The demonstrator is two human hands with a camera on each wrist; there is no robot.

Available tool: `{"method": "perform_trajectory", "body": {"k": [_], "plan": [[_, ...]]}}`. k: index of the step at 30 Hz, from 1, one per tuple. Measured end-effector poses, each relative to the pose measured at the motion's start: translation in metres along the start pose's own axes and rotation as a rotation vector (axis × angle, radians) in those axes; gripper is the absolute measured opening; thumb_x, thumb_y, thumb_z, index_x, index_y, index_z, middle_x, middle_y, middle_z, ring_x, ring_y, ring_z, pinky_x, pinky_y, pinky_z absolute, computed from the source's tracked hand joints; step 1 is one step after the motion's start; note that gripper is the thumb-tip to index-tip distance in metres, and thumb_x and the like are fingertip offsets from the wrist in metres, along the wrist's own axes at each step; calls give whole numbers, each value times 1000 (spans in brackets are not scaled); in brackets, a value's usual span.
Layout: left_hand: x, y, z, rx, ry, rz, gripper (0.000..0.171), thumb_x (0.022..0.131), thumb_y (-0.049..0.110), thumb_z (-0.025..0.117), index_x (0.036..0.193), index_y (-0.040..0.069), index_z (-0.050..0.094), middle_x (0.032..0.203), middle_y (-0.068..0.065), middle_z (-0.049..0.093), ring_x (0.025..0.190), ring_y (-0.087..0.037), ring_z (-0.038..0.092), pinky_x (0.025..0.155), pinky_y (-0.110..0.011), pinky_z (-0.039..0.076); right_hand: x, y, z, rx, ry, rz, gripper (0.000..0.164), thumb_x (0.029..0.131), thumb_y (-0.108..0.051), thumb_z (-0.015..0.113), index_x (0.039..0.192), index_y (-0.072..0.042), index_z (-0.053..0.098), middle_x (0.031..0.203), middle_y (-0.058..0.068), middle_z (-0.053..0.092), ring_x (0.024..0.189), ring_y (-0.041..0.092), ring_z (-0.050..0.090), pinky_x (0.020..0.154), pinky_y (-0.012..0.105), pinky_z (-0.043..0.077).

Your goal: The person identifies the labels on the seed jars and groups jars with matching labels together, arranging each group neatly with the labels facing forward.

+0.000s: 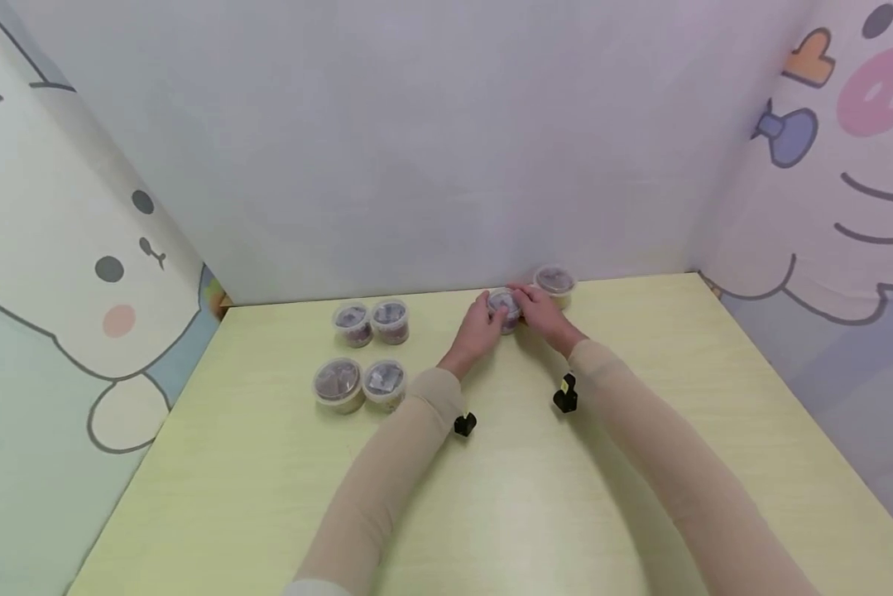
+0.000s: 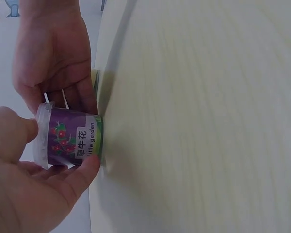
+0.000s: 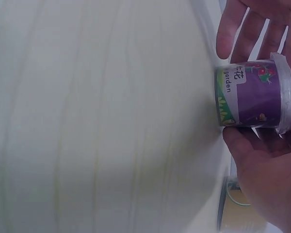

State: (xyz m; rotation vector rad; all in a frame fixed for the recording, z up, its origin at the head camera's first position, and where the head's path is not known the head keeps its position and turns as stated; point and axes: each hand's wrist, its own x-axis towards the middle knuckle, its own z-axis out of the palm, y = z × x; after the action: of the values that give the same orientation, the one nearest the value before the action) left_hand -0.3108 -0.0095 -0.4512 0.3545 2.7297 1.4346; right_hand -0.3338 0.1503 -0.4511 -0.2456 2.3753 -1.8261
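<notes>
Both hands are at a small lidded plastic cup [image 1: 505,310] near the table's back edge. Its purple label [image 2: 68,138] shows red flowers, Chinese characters and "little garden". My left hand [image 1: 482,326] holds the cup from the left, the thumb at the clear lid [image 2: 41,136] and a finger low by the base. From the other side, my right hand [image 1: 541,314] grips it, with fingers reaching behind the purple wall [image 3: 259,97]. The cup is upright, its base right at the tabletop. Close beyond the right hand stands another lidded cup [image 1: 555,281] with a tan side.
To the left on the pale yellow table [image 1: 267,480] stand two back cups, one [image 1: 352,324] beside another [image 1: 391,321]. Nearer are a wider cup [image 1: 338,386] and its neighbour [image 1: 385,383], close to the left sleeve. A pale wall [image 1: 431,165] rises behind the table.
</notes>
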Motion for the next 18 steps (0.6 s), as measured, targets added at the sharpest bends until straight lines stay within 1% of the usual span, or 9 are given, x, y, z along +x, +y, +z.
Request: {"method": "perform_trajectory", "body": {"k": [2,3,6,9,10,18], "plan": [[0,-1,1,-7,-6,-6,62,110,28,46,156,-6,24,154,-25,38,142,-30,40,116,-40,34,-1,1,0,9,-11,-3,47,113,-21,33,152,5,40,154,24,40,137,32,42,112,48,38],[0,-1,1,-11,-9,-7,62,110,28,46,156,-6,24,154,-25,39,141,-29,40,115,-41,34,-3,-3,0,17,-20,3,46,113,-19,32,151,7,39,154,25,39,137,33,42,112,48,38],[0,-1,1,-9,-8,-13,62,110,30,47,156,-5,25,154,-24,40,141,-28,41,115,-40,35,-2,-1,-1,37,-22,-3,47,113,-19,32,151,8,39,153,27,40,137,34,41,113,49,37],[1,-1,0,-13,-8,-17,62,110,30,47,156,-5,25,154,-23,40,141,-28,41,115,-40,35,0,1,-1,36,-16,2,46,113,-18,32,151,7,40,152,27,41,135,33,42,113,49,37],[1,-1,0,-11,-6,-18,62,110,31,47,156,-5,26,154,-23,40,141,-28,41,115,-39,35,2,5,-1,36,-10,-4,47,113,-20,32,151,6,40,151,26,42,134,32,43,112,48,38],[0,-1,0,-18,-2,-15,62,110,31,47,157,-3,25,155,-22,39,140,-27,42,114,-39,37,3,6,1,33,-4,1,46,113,-22,33,149,3,44,147,24,46,130,30,47,109,47,41]]}}
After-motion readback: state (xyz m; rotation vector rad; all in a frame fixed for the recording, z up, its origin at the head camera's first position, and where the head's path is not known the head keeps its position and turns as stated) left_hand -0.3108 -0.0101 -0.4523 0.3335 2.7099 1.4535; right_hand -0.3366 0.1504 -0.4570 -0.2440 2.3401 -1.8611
